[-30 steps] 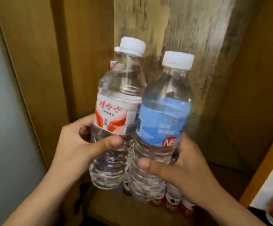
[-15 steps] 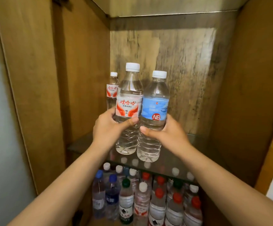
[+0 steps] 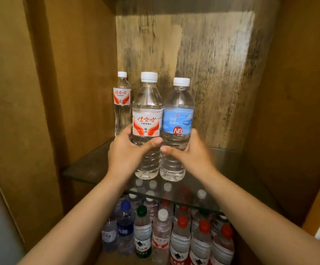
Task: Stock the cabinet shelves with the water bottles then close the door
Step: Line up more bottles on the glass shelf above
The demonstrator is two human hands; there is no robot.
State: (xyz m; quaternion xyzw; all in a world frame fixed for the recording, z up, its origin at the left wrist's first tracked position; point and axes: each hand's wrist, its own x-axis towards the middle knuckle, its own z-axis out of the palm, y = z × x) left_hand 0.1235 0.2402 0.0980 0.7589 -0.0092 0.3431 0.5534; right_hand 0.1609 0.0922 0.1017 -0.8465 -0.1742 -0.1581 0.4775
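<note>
My left hand [image 3: 125, 153] grips a clear water bottle with a red-and-white label [image 3: 147, 119] around its lower body. My right hand [image 3: 190, 153] grips a bottle with a blue label [image 3: 178, 119] right beside it; the two bottles touch. Both are upright, their bases at or just above the glass shelf [image 3: 231, 180] near its front edge; I cannot tell whether they touch it. A third, red-labelled bottle [image 3: 122, 104] stands at the shelf's back left corner, behind the left-hand bottle.
Under the glass shelf, several bottles with red, white, green and blue caps [image 3: 182, 238] fill the lower level. Wooden cabinet walls [image 3: 82, 83] close in left and right, with a worn back panel [image 3: 212, 73]. The shelf's right half holds nothing.
Both hands have carried the two bottles forward and down into the cabinet, from close to the camera to the glass shelf. The grips have not changed.
</note>
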